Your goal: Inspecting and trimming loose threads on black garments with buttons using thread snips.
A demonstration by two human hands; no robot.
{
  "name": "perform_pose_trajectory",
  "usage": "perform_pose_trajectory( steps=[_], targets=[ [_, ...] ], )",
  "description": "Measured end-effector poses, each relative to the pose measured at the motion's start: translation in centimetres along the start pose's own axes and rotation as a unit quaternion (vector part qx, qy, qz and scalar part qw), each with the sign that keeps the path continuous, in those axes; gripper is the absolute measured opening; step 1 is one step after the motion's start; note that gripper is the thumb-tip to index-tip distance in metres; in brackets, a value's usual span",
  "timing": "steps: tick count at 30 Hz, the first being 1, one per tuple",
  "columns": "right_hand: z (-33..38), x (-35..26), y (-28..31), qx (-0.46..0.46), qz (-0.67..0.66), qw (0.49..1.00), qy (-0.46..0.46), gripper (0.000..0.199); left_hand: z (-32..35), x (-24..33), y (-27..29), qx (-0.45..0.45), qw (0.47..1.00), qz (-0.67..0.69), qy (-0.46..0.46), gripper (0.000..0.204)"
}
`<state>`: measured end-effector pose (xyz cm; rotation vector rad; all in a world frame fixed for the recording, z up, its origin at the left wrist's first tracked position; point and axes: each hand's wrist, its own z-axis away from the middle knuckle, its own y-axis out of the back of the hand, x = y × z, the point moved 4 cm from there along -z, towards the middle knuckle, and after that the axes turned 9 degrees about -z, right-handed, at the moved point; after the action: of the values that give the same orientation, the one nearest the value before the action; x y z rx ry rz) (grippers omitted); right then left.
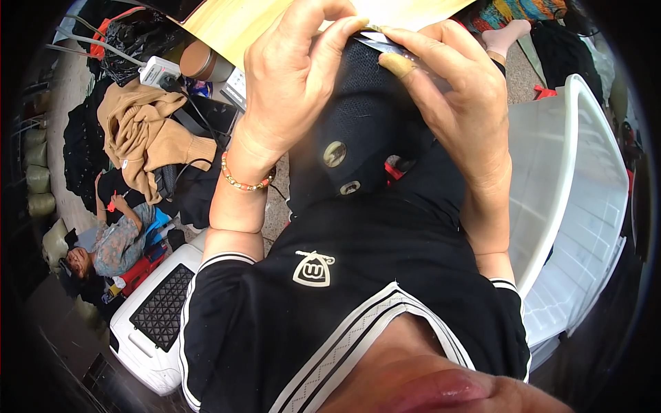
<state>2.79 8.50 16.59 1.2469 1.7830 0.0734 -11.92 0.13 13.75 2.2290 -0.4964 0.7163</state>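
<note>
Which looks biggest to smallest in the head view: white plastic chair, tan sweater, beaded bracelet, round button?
1. white plastic chair
2. tan sweater
3. beaded bracelet
4. round button
As they look only; bracelet and button sit nearer the camera.

A person wears a black short-sleeved shirt (358,275) with a white-patterned collar trim and thin white stripes at the sleeve edges; a small white emblem (312,268) sits on the chest; a beaded bracelet (246,182) circles the left wrist; a tan bandage (397,65) wraps a right fingertip.
</note>
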Motion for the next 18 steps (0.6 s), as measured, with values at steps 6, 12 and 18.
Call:
perform_pose_trajectory(
  steps=[6,12,18],
  targets=[
    [0.1,0.0,-0.1,-0.02,0.047,0.999,0.001,0.027,-0.5,1.8,0.8,-0.035,0.997,0.002,0.072,0.007],
    [0.4,0.5,0.0,-0.026,0.073,0.997,0.017,0.027,-0.9,2.5,0.9,-0.016,0.996,0.027,0.089,0.003],
    [1.5,2.1,0.8,-0.003,-0.041,0.999,0.01,0.029,-0.2,1.7,0.6,-0.031,0.977,0.12,0.174,0.006]
  ],
)
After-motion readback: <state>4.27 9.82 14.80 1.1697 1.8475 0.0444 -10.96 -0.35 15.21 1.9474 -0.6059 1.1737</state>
